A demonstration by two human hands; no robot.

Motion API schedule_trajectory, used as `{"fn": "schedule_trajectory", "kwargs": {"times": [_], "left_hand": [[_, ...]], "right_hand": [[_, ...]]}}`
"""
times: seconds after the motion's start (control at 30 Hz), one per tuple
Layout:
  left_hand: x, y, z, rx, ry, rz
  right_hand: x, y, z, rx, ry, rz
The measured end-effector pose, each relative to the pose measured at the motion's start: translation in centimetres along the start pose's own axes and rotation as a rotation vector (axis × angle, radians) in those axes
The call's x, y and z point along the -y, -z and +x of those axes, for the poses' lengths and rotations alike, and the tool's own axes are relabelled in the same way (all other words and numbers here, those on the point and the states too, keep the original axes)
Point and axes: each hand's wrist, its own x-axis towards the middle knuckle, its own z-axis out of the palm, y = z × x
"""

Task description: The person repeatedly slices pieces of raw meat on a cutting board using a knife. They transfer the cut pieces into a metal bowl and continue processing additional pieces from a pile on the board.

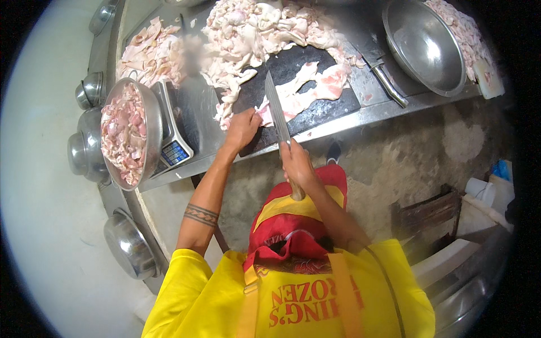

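While my left hand presses the meat strip flat against the black board, my right hand fists the long knife.

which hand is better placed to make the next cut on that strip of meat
Right. The right hand has the knife in its grip, with the blade over the meat strip on the dark cutting board. The left hand rests on the strip's end, pinning it.

blurred: patch on meat pile | hidden: knife handle mostly inside right hand
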Motion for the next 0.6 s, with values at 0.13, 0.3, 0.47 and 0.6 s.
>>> {"fn": "schedule_trajectory", "kwargs": {"times": [0.13, 0.3, 0.47, 0.6], "left_hand": [[-1.2, 0.8, 0.2, 0.000, 0.025, -0.001], [-2.8, 0.3, 1.3, -0.060, -0.010, 0.248], [-1.4, 0.4, 2.3, 0.012, -0.185, 0.272], [-0.3, 0.5, 2.4, 0.045, -0.225, 0.173]], "right_hand": [[-1.8, 0.6, -2.1, 0.006, -0.005, -0.011], [-1.8, 0.2, -1.4, 0.029, -0.002, -0.008], [-2.7, 0.0, -2.6, 0.038, 0.008, 0.004], [-3.9, -0.2, -4.8, 0.005, 0.119, -0.037]]}}
